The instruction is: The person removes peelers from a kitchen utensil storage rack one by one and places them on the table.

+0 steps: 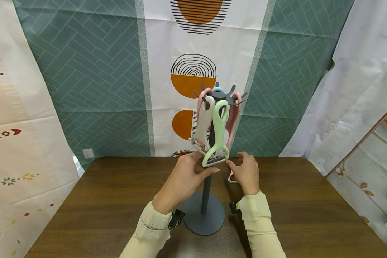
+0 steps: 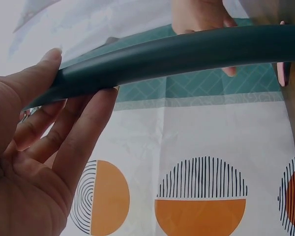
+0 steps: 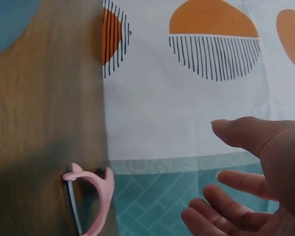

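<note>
A dark grey hook stand (image 1: 204,200) stands upright on the table. From its top hooks hang several peelers: a green peeler (image 1: 220,132) in front, a whitish peeler (image 1: 204,123) to its left, a pink peeler (image 1: 233,116) to its right, others partly hidden behind. My left hand (image 1: 184,175) holds the post (image 2: 152,61) just below the peelers, thumb on one side and fingers on the other. Right of the stand, my right hand (image 1: 246,173) is held with thumb and fingers apart, nothing between them. Near it a pink peeler (image 3: 104,194) lies on the table, partly hidden in the head view.
The brown wooden table (image 1: 116,200) ends at a patterned curtain (image 1: 96,89) behind the stand. The round base (image 1: 193,218) of the stand rests near the table's middle. Other patterned cloths (image 1: 351,89) hang at both sides.
</note>
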Motion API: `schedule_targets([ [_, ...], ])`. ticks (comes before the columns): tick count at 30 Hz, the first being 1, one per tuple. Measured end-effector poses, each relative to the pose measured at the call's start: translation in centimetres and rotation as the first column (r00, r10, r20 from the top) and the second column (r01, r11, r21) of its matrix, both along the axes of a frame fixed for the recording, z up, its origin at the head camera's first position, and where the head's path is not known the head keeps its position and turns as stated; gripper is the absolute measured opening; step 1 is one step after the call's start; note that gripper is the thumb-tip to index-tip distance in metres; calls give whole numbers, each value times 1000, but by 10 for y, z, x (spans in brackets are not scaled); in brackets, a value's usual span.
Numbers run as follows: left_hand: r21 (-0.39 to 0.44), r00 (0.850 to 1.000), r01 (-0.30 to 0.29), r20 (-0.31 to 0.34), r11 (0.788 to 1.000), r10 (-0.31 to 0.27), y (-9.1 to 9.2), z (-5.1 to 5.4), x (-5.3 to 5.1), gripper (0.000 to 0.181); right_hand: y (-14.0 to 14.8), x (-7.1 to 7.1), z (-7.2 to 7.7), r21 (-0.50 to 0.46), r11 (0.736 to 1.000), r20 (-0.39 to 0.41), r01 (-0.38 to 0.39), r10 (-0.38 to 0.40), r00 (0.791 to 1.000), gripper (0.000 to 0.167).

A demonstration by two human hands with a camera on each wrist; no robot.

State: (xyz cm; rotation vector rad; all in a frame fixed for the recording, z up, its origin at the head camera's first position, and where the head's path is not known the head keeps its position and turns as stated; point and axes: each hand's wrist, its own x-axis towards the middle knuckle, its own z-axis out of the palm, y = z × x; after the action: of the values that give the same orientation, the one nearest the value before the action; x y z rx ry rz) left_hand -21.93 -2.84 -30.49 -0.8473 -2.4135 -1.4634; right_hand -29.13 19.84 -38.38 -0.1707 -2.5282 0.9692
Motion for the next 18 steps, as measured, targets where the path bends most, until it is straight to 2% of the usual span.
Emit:
schedule_targets([
  [8, 8, 1000, 14, 6, 1000, -14, 0, 1, 0, 33, -1, 3, 10, 27, 1000, -66, 8, -6, 998, 52],
  [18, 11, 1000, 6, 2, 1000, -6, 0, 0, 1, 33, -3, 9, 21, -2, 1000, -99, 5, -5, 995, 49],
])
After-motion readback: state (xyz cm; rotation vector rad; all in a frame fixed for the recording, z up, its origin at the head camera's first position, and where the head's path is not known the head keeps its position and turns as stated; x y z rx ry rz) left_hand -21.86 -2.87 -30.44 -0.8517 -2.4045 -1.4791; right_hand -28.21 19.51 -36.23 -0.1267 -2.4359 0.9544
